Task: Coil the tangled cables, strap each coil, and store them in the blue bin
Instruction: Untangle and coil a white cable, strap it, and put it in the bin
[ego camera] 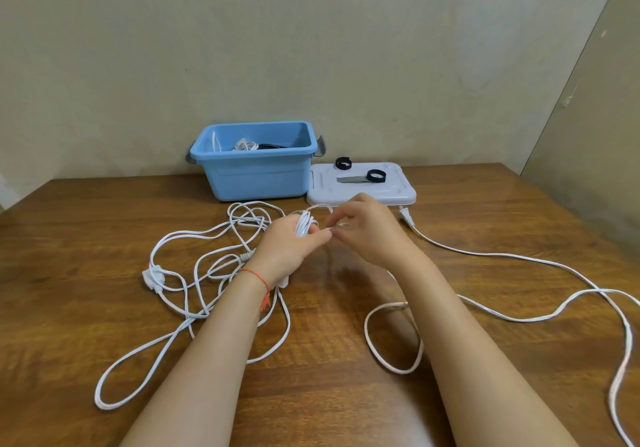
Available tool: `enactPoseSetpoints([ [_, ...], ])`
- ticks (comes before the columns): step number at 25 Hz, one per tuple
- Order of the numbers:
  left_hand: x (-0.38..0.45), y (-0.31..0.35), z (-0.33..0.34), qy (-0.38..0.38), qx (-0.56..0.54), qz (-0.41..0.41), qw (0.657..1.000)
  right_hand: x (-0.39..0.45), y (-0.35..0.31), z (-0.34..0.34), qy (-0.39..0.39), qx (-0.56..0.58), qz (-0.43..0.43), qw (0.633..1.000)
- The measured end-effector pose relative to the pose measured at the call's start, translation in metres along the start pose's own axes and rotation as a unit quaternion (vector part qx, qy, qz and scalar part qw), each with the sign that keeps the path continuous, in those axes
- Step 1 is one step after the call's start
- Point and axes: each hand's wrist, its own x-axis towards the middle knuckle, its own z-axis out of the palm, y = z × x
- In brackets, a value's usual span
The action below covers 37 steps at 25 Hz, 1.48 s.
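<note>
My left hand [291, 244] grips a small coil of thin white cable [304, 224] wound round its fingers. My right hand [367, 230] pinches the free strand of that cable just right of the coil. A tangle of white cable [207, 263] with a plug block [153, 277] lies on the wooden table to the left. A thicker white cord [519, 318] with a plug [406, 216] runs off to the right. The blue bin [258, 164] stands at the back and holds coiled cables. Two rolled black straps [343, 163] [375, 175] lie on the white lid [398, 192].
The bin and its lid sit against the wall at the table's far edge. A flat grey strap [350, 179] lies on the lid too. Loops of cord cross the table near both forearms and reach the right edge.
</note>
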Motion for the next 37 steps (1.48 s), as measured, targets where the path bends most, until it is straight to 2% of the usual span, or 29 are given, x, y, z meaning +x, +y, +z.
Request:
enactPoseSetpoints([
  [4,0.004,-0.005,-0.001,0.056,-0.079,-0.014,0.995,-0.002,0.004,-0.010,-0.021,0.065,0.051,0.996],
  [7,0.007,-0.009,-0.003,0.091,-0.142,-0.039,0.985,0.003,0.011,-0.009,-0.028,0.016,0.091,0.995],
  [9,0.009,-0.008,-0.005,0.136,-0.211,-0.071,0.965,0.008,0.023,-0.012,0.059,-0.026,0.144,0.987],
  [11,0.011,-0.007,-0.009,0.192,-0.304,-0.106,0.927,0.009,0.038,-0.020,0.171,-0.036,0.220,0.960],
  [13,0.011,-0.004,-0.010,0.222,-0.351,-0.117,0.902,0.007,0.048,-0.025,0.223,-0.053,0.279,0.932],
  [14,0.010,-0.003,-0.009,0.218,-0.350,-0.115,0.904,0.008,0.050,-0.024,0.223,-0.066,0.281,0.931],
  [17,0.005,0.000,-0.001,0.161,-0.298,-0.086,0.937,0.009,0.035,-0.011,0.174,-0.051,0.156,0.971],
  [19,0.003,0.002,0.003,0.128,-0.275,-0.059,0.951,0.003,0.012,-0.004,0.106,0.086,0.083,0.987],
  [21,0.002,0.004,0.004,0.114,-0.279,-0.033,0.953,-0.004,-0.011,0.002,-0.005,0.249,0.054,0.967],
  [23,0.001,0.004,0.005,0.118,-0.261,-0.024,0.958,-0.008,-0.018,0.011,-0.065,0.312,0.039,0.947],
  [26,0.003,-0.002,0.003,0.140,-0.252,-0.015,0.957,-0.006,-0.013,0.015,-0.038,0.277,0.076,0.957],
  [29,0.015,-0.002,0.003,0.216,-0.253,-0.022,0.943,0.000,-0.005,0.004,-0.004,0.256,0.118,0.959],
  [31,0.024,0.002,0.004,0.275,-0.207,-0.036,0.938,0.003,0.000,-0.004,0.010,0.255,0.160,0.953],
  [33,0.033,0.002,0.000,0.311,-0.094,-0.039,0.945,0.010,0.007,-0.011,0.002,0.213,0.191,0.958],
  [34,0.038,0.001,-0.005,0.301,-0.008,-0.039,0.953,0.014,0.012,-0.014,-0.006,0.167,0.202,0.965],
  [36,0.044,0.004,-0.015,0.227,0.168,-0.035,0.959,0.024,0.015,-0.023,-0.020,0.075,0.209,0.975],
  [37,0.046,0.009,-0.020,0.188,0.213,-0.036,0.958,0.030,0.011,-0.026,-0.027,0.056,0.201,0.978],
])
